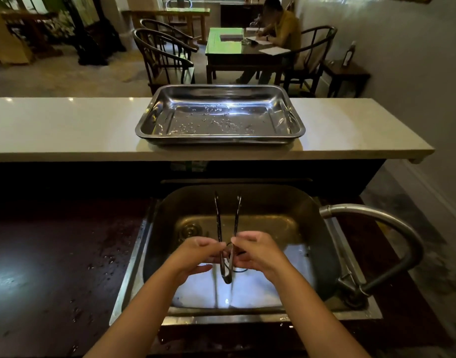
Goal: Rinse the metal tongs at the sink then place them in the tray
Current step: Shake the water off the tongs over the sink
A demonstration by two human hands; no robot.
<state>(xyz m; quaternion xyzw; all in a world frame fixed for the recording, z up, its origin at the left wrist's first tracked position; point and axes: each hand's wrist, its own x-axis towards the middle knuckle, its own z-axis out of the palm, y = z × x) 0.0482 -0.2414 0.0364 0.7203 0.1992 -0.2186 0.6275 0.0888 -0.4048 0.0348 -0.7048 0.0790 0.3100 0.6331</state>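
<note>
The metal tongs (218, 220) hang over the steel sink (322, 244), tips pointing away from me and spread apart, hinge end toward me. My left hand (196, 257) pinches the left arm of the tongs. On the right arm my right hand (258, 254) grips in the same way. A thin stream of water runs down off the hinge end into the basin. The steel tray (289, 130), wet with droplets, sits on the pale raised counter beyond the sink.
A curved faucet (392, 223) arches at the sink's right side. Dark wet countertop (54, 267) spreads to the left. Behind the pale counter (67, 125) stand wooden chairs and a table where a person sits writing.
</note>
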